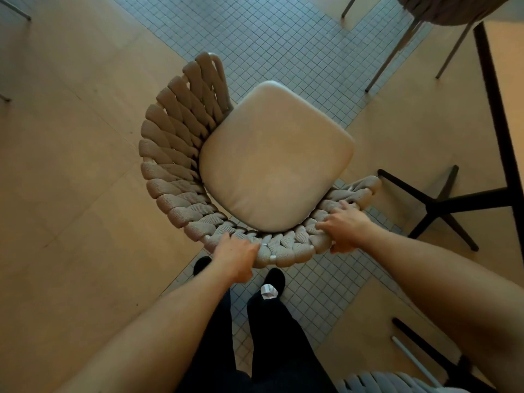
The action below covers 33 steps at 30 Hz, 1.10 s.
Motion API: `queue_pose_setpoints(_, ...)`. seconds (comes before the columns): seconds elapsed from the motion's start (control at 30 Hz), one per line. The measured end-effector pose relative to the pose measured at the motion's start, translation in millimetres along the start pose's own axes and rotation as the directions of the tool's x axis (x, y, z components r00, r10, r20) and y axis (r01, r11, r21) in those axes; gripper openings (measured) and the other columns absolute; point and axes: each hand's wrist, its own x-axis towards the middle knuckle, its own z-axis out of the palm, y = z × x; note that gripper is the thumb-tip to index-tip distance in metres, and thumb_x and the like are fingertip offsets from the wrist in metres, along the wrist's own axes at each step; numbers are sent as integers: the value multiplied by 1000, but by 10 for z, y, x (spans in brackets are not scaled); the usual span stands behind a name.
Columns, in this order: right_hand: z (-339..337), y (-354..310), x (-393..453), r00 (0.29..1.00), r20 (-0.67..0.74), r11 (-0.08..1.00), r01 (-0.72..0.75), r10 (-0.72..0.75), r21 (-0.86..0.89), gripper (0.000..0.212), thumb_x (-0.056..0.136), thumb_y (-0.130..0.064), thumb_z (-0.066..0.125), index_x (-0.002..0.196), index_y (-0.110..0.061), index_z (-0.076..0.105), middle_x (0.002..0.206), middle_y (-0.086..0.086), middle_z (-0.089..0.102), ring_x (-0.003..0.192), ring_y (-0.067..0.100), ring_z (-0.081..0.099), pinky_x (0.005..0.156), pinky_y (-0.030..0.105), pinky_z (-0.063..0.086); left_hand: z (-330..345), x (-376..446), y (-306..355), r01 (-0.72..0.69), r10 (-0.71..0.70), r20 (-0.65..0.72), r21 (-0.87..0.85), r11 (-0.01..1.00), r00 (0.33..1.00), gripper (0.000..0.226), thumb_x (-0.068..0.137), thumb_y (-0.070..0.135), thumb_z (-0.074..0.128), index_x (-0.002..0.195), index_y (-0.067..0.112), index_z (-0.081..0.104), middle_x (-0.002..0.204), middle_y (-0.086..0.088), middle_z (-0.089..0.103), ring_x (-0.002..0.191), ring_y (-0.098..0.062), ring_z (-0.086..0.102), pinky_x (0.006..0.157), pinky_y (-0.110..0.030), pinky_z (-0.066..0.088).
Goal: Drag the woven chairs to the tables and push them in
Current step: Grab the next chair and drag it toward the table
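A woven chair point(173, 154) with a beige rope backrest and a cream seat cushion point(275, 157) stands right below me, seen from above. My left hand point(236, 255) grips the top rim of the backrest near its middle. My right hand point(344, 226) grips the same rim further right, near the armrest end. A table point(507, 89) with a pale top, dark edge and black cross-shaped base point(436, 205) stands at the right, apart from the chair.
Another woven chair point(442, 9) with thin metal legs stands at the top right by the table. A grey woven chair back point(388, 382) shows at the bottom edge. The floor mixes wood panels and small grey tiles. My feet point(272, 279) are just behind the chair.
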Motion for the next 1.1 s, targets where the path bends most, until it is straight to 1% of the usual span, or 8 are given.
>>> queue_pose_setpoints(0.1, 13, 352, -4, 999, 16, 998, -48, 49, -51, 68, 83, -66, 68, 138, -32, 47, 140, -2, 56, 133, 25, 48, 117, 53, 27, -47, 77, 328, 8, -11, -32, -116, 993, 999, 66, 84, 47, 70, 139, 27, 40, 124, -2, 61, 113, -28, 59, 91, -45, 43)
queue_pose_setpoints(0.27, 11, 795, 70, 987, 40, 986, -150, 153, -67, 82, 76, -76, 68, 144, -39, 43, 146, -3, 52, 137, 27, 45, 117, 59, 22, -111, 209, 665, 60, -76, -58, -239, 969, 995, 56, 87, 35, 68, 137, 27, 43, 122, -6, 60, 112, -32, 58, 84, -46, 48)
queue_pose_setpoints(0.4, -6, 939, 118, 989, 40, 989, -144, 145, -37, 88, 72, -81, 69, 146, -42, 40, 138, -4, 59, 128, 23, 51, 109, 44, 35, -121, 272, 674, 50, -72, -92, -228, 972, 993, 47, 87, 17, 63, 131, 29, 50, 118, -6, 62, 107, -31, 60, 82, -46, 52)
queue_pose_setpoints(0.53, -12, 896, 90, 990, 34, 990, -134, 135, -43, 78, 76, -81, 64, 141, -43, 45, 129, -5, 63, 120, 22, 57, 102, 41, 38, -111, 242, 655, 30, -56, -108, -229, 973, 993, 38, 87, 13, 61, 122, 27, 54, 114, -6, 62, 105, -30, 61, 80, -44, 50)
queue_pose_setpoints(0.67, 22, 733, 30, 990, 37, 990, -136, 137, -21, 69, 78, -81, 62, 132, -39, 53, 119, -6, 65, 110, 21, 61, 98, 42, 41, -47, 146, 552, 10, -31, -114, -183, 983, 993, 36, 87, 16, 61, 119, 29, 53, 112, -4, 61, 102, -29, 60, 76, -41, 48)
queue_pose_setpoints(0.87, 130, 172, -123, 983, 33, 980, -185, 183, 69, 63, 80, -78, 60, 124, -32, 58, 110, -4, 66, 101, 22, 63, 93, 44, 43, 151, -88, 219, -22, 14, -101, -80, 997, 995, 40, 92, 18, 55, 127, 35, 52, 114, -2, 62, 102, -27, 60, 69, -38, 39)
queue_pose_setpoints(1.0, 101, -257, -213, 976, 56, 967, -216, 211, 132, 63, 84, -76, 57, 124, -28, 55, 114, -2, 65, 105, 24, 64, 93, 46, 44, 238, -247, -90, -40, 39, -86, -3, 999, 996, 35, 89, 18, 56, 119, 37, 55, 107, 2, 65, 98, -24, 61, 73, -39, 46)
queue_pose_setpoints(1.1, 40, -580, -238, 969, 79, 949, -244, 233, 200, 66, 86, -77, 54, 127, -26, 53, 118, -1, 63, 108, 25, 62, 94, 47, 43, 272, -352, -340, -31, 36, -87, 67, 997, 996, 32, 95, 23, 54, 120, 42, 54, 111, 4, 65, 107, -23, 60, 82, -40, 43)
